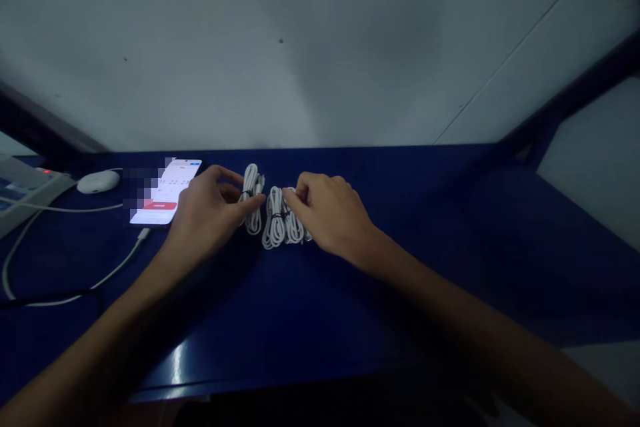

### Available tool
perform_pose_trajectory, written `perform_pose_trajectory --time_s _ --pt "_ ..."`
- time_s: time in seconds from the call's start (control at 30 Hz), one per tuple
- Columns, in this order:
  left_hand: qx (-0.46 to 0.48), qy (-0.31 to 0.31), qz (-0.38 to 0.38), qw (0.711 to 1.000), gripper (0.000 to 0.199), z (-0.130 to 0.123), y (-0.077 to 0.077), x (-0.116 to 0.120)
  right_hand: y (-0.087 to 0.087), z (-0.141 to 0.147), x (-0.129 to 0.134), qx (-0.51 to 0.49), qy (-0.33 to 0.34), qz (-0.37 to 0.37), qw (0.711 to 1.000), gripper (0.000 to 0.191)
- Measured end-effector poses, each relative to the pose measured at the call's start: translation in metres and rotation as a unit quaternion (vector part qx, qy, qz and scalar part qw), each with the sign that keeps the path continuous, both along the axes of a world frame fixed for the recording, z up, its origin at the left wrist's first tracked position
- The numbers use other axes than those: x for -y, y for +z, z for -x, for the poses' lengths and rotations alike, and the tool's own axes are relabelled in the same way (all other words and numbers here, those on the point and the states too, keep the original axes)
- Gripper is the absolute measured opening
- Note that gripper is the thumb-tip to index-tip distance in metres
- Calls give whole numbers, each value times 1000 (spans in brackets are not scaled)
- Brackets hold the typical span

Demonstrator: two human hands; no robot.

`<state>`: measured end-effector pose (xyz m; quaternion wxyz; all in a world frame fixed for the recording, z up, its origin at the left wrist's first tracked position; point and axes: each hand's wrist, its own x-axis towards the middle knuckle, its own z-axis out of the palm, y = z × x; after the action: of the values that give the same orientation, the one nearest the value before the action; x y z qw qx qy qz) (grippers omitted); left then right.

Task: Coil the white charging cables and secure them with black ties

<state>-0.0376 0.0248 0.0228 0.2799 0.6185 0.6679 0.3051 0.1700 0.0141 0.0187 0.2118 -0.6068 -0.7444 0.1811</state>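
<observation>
Three bundles of white cable, each coiled into long loops, are grouped at the middle of the blue table. My left hand has its thumb and fingers closed round the leftmost cable bundle, which has a dark tie about its waist. Beside it lies the middle cable bundle, also bound with a dark tie. At the right, my right hand pinches the top of the third cable bundle, whose upper part the fingers partly hide. The middle and right bundles touch.
A lit phone lies left of my left hand, with a white charging cable plugged in. Farther left are a white earbud case and a white power strip. A pale wall rises behind the blue table.
</observation>
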Motion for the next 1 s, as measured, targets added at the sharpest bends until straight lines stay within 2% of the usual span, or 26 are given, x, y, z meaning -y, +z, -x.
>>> perform_pose_trajectory --time_s 0.23,0.43,0.57,0.7,1.0 --pt "-164 -20 32 986 35 5 4 -2 -2 3 5 41 -10 35 998 37" --pt "-221 -35 39 974 30 8 6 -4 -3 2 2 29 -15 59 998 34" --pt "-235 -43 58 969 33 5 9 -3 -5 1 -1 1 -19 67 998 35" --pt "-276 -37 34 960 35 9 11 -2 -5 -1 -2 -41 -24 66 997 37" --pt "-404 -70 55 910 39 18 10 0 10 1 -3 -153 -43 49 986 37"
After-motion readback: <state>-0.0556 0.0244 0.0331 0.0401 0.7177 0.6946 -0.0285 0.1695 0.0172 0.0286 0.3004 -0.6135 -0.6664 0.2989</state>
